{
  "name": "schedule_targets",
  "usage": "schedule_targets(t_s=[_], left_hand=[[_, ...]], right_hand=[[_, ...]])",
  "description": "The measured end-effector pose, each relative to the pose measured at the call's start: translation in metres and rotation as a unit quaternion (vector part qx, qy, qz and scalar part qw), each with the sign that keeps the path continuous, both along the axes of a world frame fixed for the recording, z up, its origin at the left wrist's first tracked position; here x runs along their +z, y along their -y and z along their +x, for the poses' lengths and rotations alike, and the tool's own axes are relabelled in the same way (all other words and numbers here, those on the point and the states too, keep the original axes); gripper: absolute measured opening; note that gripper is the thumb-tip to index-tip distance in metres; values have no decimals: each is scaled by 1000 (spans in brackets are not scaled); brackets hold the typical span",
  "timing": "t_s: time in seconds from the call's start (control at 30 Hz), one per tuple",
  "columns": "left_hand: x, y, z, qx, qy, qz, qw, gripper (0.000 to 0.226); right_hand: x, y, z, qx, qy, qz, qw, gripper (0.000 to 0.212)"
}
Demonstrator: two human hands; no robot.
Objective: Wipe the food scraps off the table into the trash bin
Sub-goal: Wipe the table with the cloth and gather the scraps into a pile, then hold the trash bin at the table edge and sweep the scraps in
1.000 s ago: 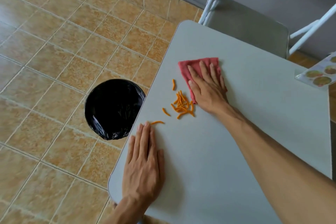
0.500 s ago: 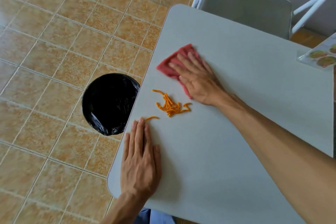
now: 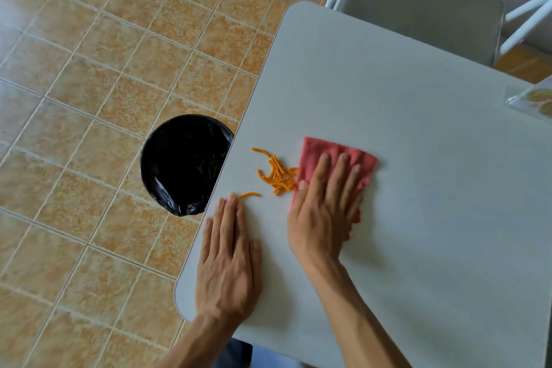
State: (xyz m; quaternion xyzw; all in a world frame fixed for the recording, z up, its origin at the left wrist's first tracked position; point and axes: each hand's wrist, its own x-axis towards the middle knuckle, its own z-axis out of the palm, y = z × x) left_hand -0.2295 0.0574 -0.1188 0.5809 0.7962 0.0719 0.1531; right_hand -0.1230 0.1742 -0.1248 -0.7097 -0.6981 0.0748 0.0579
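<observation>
Orange scraps (image 3: pixel 277 173) still on counter (image 3: pixel 418 158), none in trash bin (image 3: pixel 185 164) yet; right hand (image 3: pixel 325 206) flat on red cloth (image 3: pixel 337 155), grip spread; left hand (image 3: pixel 230 257) flat, grasping nothing.

- Left hand (image 3: pixel 228 260) comes in bare: no glove, no ring, no watch at the wrist.
- Knuckles and tendons stand out along its back, nails cut short and plain.
- Right hand (image 3: pixel 324 212) is just as bare, nothing on the fingers or the wrist.
- Both forearms show uncovered right down to the near edge of the view, with no sleeve on either.
- Between the forearms, a patch of dark blue clothing shows at the near edge.
</observation>
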Motion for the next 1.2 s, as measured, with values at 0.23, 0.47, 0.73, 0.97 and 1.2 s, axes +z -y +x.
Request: schedule_targets(t_s=[0.23, 0.47, 0.73, 0.97, 1.2], left_hand=[[7, -1, -3, 9, 35, 9, 999, 62], [22, 6, -47, 14, 92, 95, 991, 49], [-16, 16, -205, 136, 125, 22, 982, 45], [-84, 12, -308, 90, 121, -112, 982, 59], [-152, -31, -317, 72, 208, -134, 966, 74]], right_hand=[[23, 4, 6, -12, -42, -37, 998, 59], [73, 47, -59, 129, -166, 50, 976, 50], [14, 71, -204, 142, -212, -126, 959, 57], [-90, 52, -222, -67, -113, -234, 963, 54], [-134, 25, -224, -154, -69, -230, 958, 53]])
